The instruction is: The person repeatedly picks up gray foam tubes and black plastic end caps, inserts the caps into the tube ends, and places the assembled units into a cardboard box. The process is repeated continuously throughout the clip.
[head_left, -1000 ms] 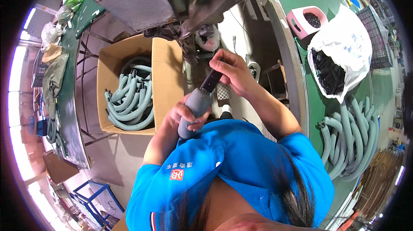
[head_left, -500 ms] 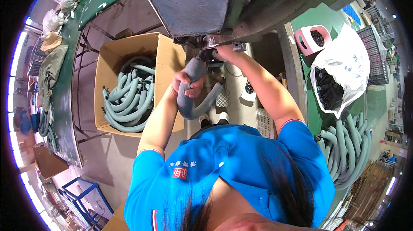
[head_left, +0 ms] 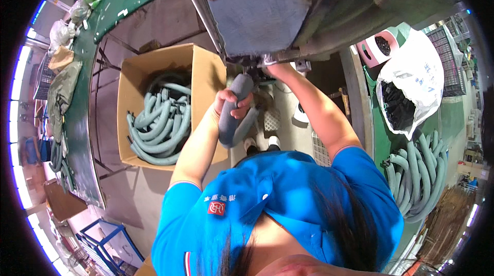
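Observation:
My left hand (head_left: 223,103) is wrapped round a curved, grey foam-covered tube (head_left: 240,86) just below the machine (head_left: 260,21). One end of the tube points up at the machine's underside, and the rest bends round below my hand. My right hand (head_left: 279,72) reaches up to the metal parts under the machine's head, right of the tube's upper end. Its fingers are hidden there, so what they touch cannot be made out.
On the left, a cardboard box (head_left: 208,85) holds several similar tubes (head_left: 159,132). A green-topped table (head_left: 82,137) stands beyond it. On the right-hand table are a pink-and-white container (head_left: 369,52) of small black parts, a white sack (head_left: 419,78) with black pieces, and more foam tubes (head_left: 411,173).
The whole view has shifted slightly, with the machine now lower and further right. The tube's free end has swung down and left beneath my left hand. My right hand stays at the machine's underside.

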Motion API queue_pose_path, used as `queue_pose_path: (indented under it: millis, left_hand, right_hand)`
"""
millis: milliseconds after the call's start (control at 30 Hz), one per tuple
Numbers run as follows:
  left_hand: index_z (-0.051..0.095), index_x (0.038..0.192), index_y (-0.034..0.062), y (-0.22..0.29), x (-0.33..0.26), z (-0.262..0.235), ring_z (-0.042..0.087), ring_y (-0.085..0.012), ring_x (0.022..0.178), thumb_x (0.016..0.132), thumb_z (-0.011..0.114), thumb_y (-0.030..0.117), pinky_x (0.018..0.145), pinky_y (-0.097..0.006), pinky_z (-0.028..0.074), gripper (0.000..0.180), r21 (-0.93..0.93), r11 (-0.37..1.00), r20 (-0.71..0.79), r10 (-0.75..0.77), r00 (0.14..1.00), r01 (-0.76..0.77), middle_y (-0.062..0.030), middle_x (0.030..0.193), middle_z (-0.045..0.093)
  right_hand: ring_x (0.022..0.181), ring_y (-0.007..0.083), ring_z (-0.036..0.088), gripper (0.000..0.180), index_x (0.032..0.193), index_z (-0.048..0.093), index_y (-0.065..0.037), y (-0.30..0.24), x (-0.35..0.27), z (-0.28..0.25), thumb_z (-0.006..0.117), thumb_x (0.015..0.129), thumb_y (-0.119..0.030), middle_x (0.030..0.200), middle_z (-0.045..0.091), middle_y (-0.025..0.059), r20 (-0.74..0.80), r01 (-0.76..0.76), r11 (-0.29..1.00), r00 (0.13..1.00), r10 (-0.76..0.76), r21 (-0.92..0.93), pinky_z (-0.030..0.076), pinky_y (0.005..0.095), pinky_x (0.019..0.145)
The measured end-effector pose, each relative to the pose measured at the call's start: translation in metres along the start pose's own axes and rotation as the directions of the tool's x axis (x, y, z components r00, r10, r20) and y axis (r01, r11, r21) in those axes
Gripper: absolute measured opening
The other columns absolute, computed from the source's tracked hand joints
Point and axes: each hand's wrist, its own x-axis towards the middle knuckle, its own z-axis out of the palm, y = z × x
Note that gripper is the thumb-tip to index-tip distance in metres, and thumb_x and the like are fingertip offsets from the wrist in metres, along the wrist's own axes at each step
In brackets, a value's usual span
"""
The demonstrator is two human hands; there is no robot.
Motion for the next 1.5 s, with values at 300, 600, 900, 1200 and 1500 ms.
queue_pose_path:
  millis: [300,600,900,1200,1500]
  left_hand:
    - [0.048,0.104,0.0047,0.019,-0.002,-0.002,0.046,-0.0177,0.043,0.067,0.059,0.014,0.042,-0.03,0.041,0.04,0.096,0.993,-0.016,-0.071,0.997,0.072,-0.0082,0.068,0.046]
    - [0.047,0.096,0.005,0.025,0.0,-0.005,0.045,-0.0159,0.044,0.067,0.059,0.016,0.044,-0.03,0.04,0.033,0.083,0.985,0.014,-0.151,0.988,0.149,-0.0066,0.068,0.045]
    - [0.047,0.095,0.0051,0.024,0.0,-0.003,0.047,-0.0164,0.044,0.068,0.058,0.015,0.044,-0.03,0.04,0.031,0.08,0.984,0.012,-0.159,0.987,0.158,-0.0068,0.069,0.045]
    - [0.046,0.082,0.0017,0.03,0.006,0.017,0.045,-0.0141,0.046,0.07,0.06,0.022,0.046,-0.028,0.041,0.027,0.08,0.977,0.074,-0.204,0.976,0.198,-0.0052,0.069,0.042]
    - [0.047,0.093,0.0035,0.002,-0.05,0.033,0.047,-0.0177,0.042,0.066,0.064,0.017,0.041,-0.029,0.04,0.034,0.224,0.943,-0.076,-0.233,0.969,0.245,-0.0078,0.067,0.046]
  right_hand:
    - [0.051,0.0125,0.046,0.013,0.085,0.052,-0.003,0.02,-0.03,-0.052,0.048,0.09,-0.014,0.064,0.052,0.0046,0.229,-0.472,0.098,0.586,0.778,0.876,0.037,0.0254,0.047]
    - [0.106,0.037,0.051,0.029,0.109,0.041,0.016,0.002,-0.193,-0.042,0.034,0.081,0.016,0.108,0.047,0.0237,0.436,-0.413,-0.282,0.348,0.83,0.866,0.047,0.0424,0.096]
    - [0.105,0.0307,0.058,0.028,0.119,0.039,0.01,-0.038,-0.168,-0.082,0.039,0.093,0.001,0.115,0.053,0.0229,0.453,-0.569,-0.117,0.497,0.74,0.814,0.053,0.0319,0.089]
    - [0.104,0.0336,0.059,0.027,0.109,0.046,0.015,-0.059,-0.174,-0.097,0.039,0.094,-0.006,0.112,0.055,0.0284,0.394,-0.397,-0.194,0.523,0.756,0.897,0.054,0.0338,0.088]
    - [0.112,0.0314,0.055,0.031,0.116,0.05,0.013,-0.116,-0.15,-0.109,0.04,0.093,-0.006,0.119,0.055,0.0245,0.445,-0.419,-0.203,0.632,0.634,0.885,0.046,0.0381,0.099]
